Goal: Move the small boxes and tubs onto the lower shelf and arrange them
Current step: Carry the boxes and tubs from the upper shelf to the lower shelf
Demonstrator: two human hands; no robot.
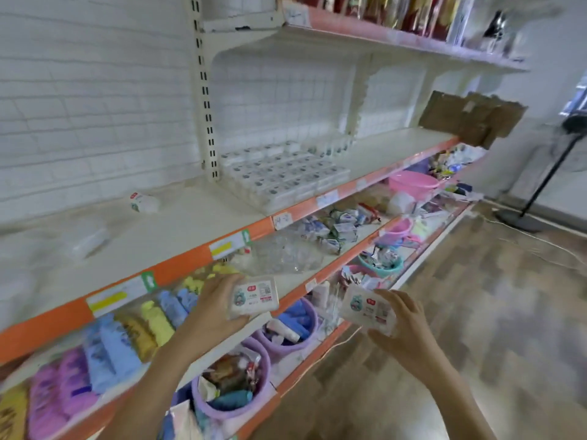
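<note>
My left hand (213, 308) grips a small clear box (254, 298) with a white label and a cartoon figure, held in front of the orange shelf edge (178, 265). My right hand (405, 328) grips a second box of the same kind (368, 308), lower and to the right, over the aisle side of the lower shelves. On the cream shelf (165, 230) a block of several small clear tubs (282, 176) stands in rows by the upright post. One more labelled box (143, 202) lies alone on that shelf to the left.
Below the cream shelf lie rolled towels (127, 338), a clear plastic bag (282, 254), purple baskets (286, 331) of small goods and a pink basin (413, 182). Torn cardboard (470, 117) leans at the shelf's far end. A fan stand (521, 217) is on the wooden floor.
</note>
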